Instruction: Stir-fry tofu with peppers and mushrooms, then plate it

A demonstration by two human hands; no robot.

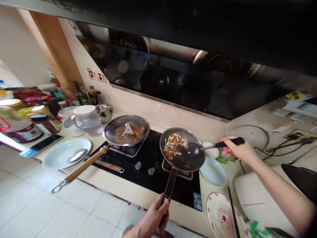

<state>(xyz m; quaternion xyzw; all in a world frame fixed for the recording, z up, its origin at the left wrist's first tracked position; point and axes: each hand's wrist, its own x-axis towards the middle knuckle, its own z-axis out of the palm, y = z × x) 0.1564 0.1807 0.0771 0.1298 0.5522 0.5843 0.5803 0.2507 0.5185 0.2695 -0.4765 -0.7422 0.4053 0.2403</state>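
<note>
My left hand [158, 211] is closed around the black handle of a dark frying pan [193, 162], which sits over the right burner. In the pan, toward its left side, lies chopped food [175, 144]: pale strips with orange, red and green pieces. My right hand [234, 148] grips the black handle of a metal cooking spoon [197, 150], its head inside the pan on the right, beside the food. Over the left burner stands a second pan [126, 130] with a long wooden handle; brownish food shows in it, with a pale tower-shaped piece on top.
A knife [112, 166] lies on the black stove [143, 185]. On the left are a white plate [55, 153] with a spoon, a phone [42, 145], a water jug [89, 120], jars and bottles. Plates [214, 172], dark chopsticks [234, 211] and a glass lid [247, 134] are on the right.
</note>
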